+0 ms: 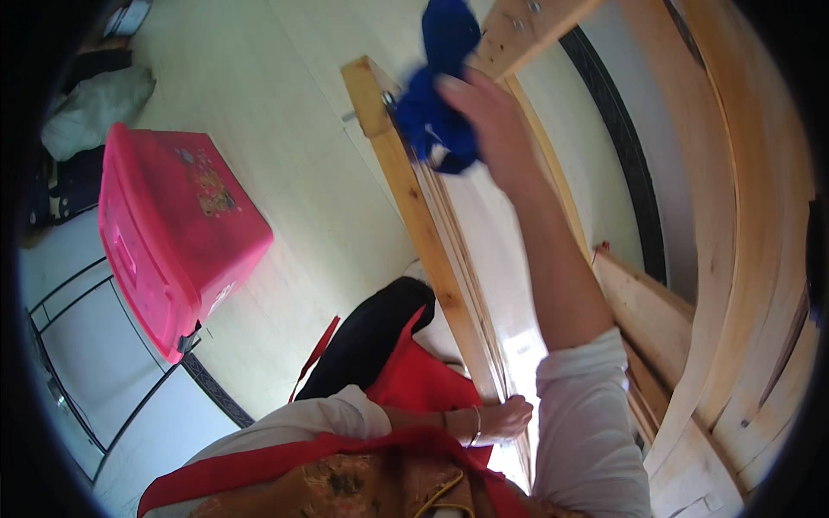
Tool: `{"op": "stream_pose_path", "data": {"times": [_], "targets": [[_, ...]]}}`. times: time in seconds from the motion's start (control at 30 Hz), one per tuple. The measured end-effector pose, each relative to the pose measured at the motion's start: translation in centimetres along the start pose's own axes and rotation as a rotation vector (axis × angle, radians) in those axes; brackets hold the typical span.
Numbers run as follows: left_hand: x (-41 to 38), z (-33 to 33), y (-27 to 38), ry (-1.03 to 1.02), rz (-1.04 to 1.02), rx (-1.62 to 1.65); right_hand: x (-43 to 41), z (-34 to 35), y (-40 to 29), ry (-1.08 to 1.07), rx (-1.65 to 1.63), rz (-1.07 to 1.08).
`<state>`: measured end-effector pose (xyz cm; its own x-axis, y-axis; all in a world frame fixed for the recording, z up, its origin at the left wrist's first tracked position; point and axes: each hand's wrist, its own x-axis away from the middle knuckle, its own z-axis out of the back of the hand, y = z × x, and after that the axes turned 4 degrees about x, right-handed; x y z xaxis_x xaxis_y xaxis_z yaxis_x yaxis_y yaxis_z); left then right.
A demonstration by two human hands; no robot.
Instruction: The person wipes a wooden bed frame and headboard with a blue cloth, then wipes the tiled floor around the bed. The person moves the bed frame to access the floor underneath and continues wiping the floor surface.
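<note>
My right hand [482,113] holds a bunched blue cloth [440,120], slightly blurred, at the far end of a long wooden rail [421,220]. Part of the cloth sticks up past my fingers. A metal bolt [388,98] shows on the rail right beside the cloth. Close to my body, my left hand [508,417], with a bracelet at the wrist, is closed over the near part of the same rail. Its fingertips are hidden. Thin wooden strips [463,252] run along the rail's right side.
A lidded pink plastic storage box [194,213] lies tipped on the tiled floor [311,175] at left. A wooden post [518,39] with bolts stands beyond the cloth. Large wooden boards [745,259] rise along the right. A pale bag [97,110] sits at upper left.
</note>
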<state>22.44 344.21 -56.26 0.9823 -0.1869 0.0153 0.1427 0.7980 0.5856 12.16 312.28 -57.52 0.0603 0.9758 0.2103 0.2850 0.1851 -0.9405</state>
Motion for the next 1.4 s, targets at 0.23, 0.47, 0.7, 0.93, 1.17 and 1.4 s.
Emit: {"op": "stream_pose_path", "data": {"times": [0.23, 0.47, 0.7, 0.93, 1.17, 1.4], "targets": [[1.2, 1.7, -0.2, -0.088, -0.028, 0.042, 8.5, 1.6, 13.5, -0.01, 0.485, -0.118], [0.9, -0.2, -0.4, 0.227, -0.048, 0.146, 34.7, 12.4, 17.6, -0.811, 1.051, -0.845], [1.8, 1.9, 0.2, 0.066, 0.011, 0.292, 43.7, 4.9, 11.7, 0.167, 0.18, -0.355], [2.7, 2.1, 1.3, -0.087, -0.086, -0.197, 72.6, 4.6, 13.3, 0.086, 0.897, -1.177], [3.4, 1.8, 2.4, -0.334, 0.009, -0.138, 90.6, -3.3, 13.9, 1.918, -0.603, -1.141], [-0.3, 3.1, 3.2, -0.578, 0.047, -0.098, 77.2, -2.4, 14.1, 1.707, -1.149, -0.094]]}}
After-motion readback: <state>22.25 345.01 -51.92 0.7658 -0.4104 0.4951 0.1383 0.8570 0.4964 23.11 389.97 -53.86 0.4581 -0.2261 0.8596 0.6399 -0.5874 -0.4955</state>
